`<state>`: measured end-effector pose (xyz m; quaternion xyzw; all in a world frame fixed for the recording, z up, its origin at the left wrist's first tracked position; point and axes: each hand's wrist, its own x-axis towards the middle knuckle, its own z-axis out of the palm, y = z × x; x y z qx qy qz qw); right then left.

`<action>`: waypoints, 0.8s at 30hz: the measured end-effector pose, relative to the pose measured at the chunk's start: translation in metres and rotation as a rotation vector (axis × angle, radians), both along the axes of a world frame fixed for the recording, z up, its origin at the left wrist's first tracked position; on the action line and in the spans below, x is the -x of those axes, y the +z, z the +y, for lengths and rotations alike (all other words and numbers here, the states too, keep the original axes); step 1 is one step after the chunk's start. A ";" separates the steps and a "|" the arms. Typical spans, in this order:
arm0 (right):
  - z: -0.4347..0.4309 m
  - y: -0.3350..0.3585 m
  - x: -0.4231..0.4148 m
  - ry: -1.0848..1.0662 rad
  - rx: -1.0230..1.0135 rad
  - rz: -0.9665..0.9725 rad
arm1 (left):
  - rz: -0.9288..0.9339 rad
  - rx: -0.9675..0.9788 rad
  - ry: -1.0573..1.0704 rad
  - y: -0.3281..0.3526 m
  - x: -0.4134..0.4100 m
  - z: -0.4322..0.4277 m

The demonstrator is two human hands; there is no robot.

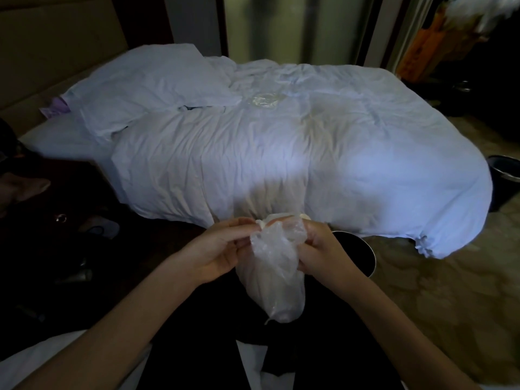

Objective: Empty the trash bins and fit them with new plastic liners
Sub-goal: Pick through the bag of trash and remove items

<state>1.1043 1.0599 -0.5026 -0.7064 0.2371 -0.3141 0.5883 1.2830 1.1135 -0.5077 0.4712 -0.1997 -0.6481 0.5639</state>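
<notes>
Holding a translucent plastic liner (277, 263) with both hands; head view only.

- Left hand (219, 249): thumb and fingertips pinch the liner's top edge.
- Right hand (323, 246): fingers curled into the liner's right side, gripping it.
- The liner hangs crumpled between the hands, its bottom end loose in front of the person's dark clothing. Can't tell if anything is inside.
- Trash bin (372, 254): dark with a shiny rim, on the floor (422, 291) just beyond the right hand and partly hidden by it, close to the edge of the bed. The liner is held up beside the bin, not in it.
- Second bin (505, 180): dark, at the right frame edge, on the floor near the bed's corner, well apart from the first.
- Rumpled white duvet (281, 153) fills the middle of the frame, with a pillow (146, 83) at upper left.
- Small crumpled piece of clear plastic (263, 100) lies on the duvet, just beside the pillow.
- The area left of the bed is too dim to make out.
</notes>
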 end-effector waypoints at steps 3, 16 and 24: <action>-0.003 0.002 0.008 0.121 0.084 0.032 | -0.016 0.000 -0.050 -0.001 0.000 0.000; -0.007 0.007 0.022 0.197 -0.331 0.018 | -0.301 0.093 -0.243 0.018 -0.010 0.003; 0.003 0.012 0.028 0.180 -0.459 0.044 | -0.248 0.056 -0.262 0.014 -0.001 0.006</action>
